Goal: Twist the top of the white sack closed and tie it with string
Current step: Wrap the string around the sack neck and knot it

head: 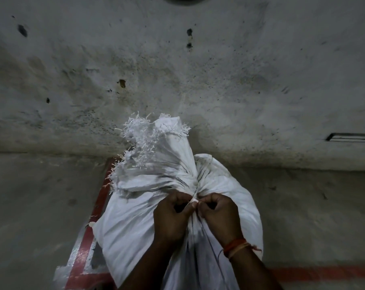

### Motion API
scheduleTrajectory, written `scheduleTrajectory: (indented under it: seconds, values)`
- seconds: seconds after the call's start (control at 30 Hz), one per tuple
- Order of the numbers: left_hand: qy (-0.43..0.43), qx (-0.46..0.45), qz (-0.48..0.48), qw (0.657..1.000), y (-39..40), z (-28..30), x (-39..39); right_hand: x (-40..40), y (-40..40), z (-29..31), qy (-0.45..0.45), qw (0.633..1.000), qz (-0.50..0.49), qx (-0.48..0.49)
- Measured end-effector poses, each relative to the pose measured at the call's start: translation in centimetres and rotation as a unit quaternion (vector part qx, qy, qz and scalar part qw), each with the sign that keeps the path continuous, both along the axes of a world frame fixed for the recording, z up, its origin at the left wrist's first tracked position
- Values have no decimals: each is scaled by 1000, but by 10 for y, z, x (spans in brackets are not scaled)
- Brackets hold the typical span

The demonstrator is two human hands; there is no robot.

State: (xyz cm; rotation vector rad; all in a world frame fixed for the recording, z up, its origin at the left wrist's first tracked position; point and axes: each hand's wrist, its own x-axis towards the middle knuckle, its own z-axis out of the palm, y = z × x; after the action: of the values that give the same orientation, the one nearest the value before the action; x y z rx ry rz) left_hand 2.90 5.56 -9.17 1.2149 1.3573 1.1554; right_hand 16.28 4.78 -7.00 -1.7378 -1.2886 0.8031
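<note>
Right at the sack's (pixel 135 227) gathered neck, both hands meet, knuckles up and almost touching. Each has its fingers curled and pinches the pale string (pixel 195 198) between thumb and fingertips: the left hand (pixel 173 218) from the left, the right hand (pixel 218 216) from the right. A short stretch of string shows between the two thumbs and runs up into the puckered folds where the cloth is drawn tight. Beyond that cinch the twisted top (pixel 156 147) fans out away from the person, its frayed edge bristling with loose white threads. Below the hands the full body of the sack bulges to both sides and fills the lower middle of the view. A thin dark thread (pixel 211 243) hangs down over the sack under the right hand. On the right wrist sit red and orange thread bands (pixel 237 246). The sack stands on a dusty grey floor (pixel 30 206) over red painted lines (pixel 81 256), just before a stained grey wall (pixel 177 70), which has a dark slot (pixel 351 136) at its right.
</note>
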Motion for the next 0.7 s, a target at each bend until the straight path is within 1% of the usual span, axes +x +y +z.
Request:
scheduleTrajectory:
  seconds: [0.1,0.17,0.27,0.33,0.4,0.53,0.6,0.7]
  values:
    - [-24,-21,29,999,-2,-2,4,-4,-1,1,-121,993,-6,3]
    - [-43,-34,38,998,-1,-5,6,-6,-2,3,-141,990,-21,2]
    - [-60,-44,41,996,2,-9,8,-7,-2,3,-103,994,-42,-2]
    - [-62,-43,49,996,3,-12,8,-4,-1,2,-73,997,-39,-3]
    - [-59,-36,46,997,5,-15,7,4,3,0,-49,999,-5,-4]
    - [-93,-42,42,994,9,-17,5,19,5,9,7,997,79,-17]
    - [-98,-38,39,994,10,-16,4,23,3,13,24,993,118,-16]
    - [-91,-28,29,995,10,-13,3,24,2,15,31,991,133,-7]
